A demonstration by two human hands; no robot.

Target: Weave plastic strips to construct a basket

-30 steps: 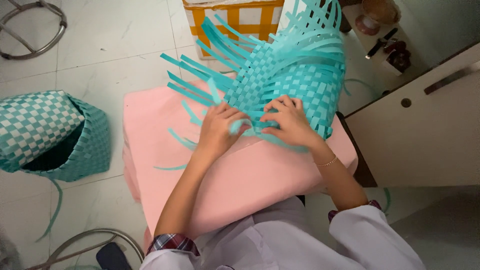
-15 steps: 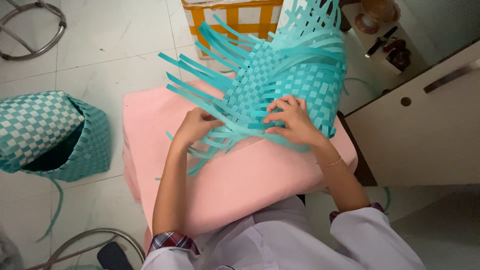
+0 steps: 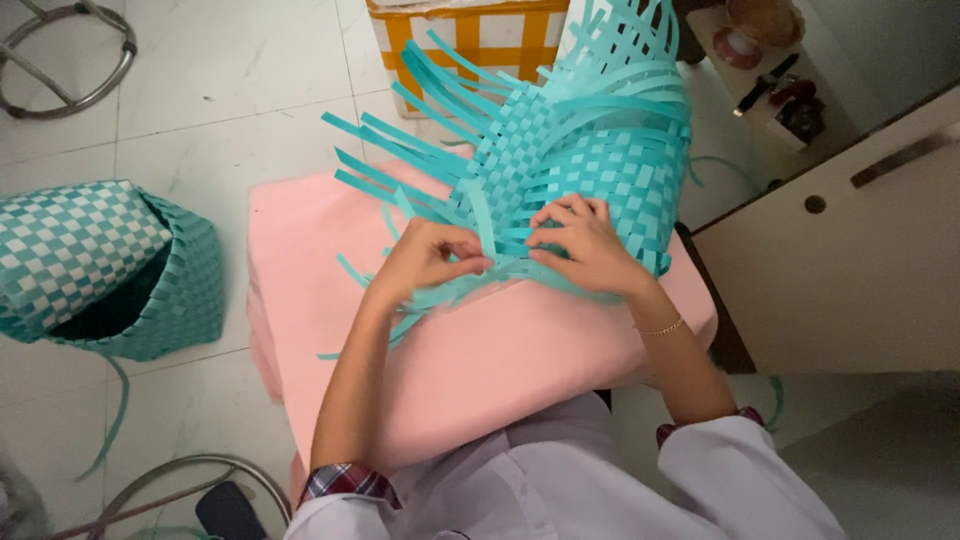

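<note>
Here, a loose teal strip point(image 3: 478, 222) is pinched by the left hand point(image 3: 425, 258) while the right hand point(image 3: 585, 243) is pressed, fingers curled, on the half-woven teal basket point(image 3: 590, 160), which is laid on a pink cushion point(image 3: 480, 370), well apart from a finished teal-and-white woven basket point(image 3: 100, 265) on the floor.

Pink cushion point(image 3: 480, 350) in front of me carries my half-woven teal basket point(image 3: 590, 170) at its far right corner, loose strips trailing toward the middle. Tiled floor point(image 3: 230, 110) carries a finished teal-and-white basket point(image 3: 100, 260) left of the cushion and a yellow-and-white basket point(image 3: 470, 40) beyond the far edge.
</note>
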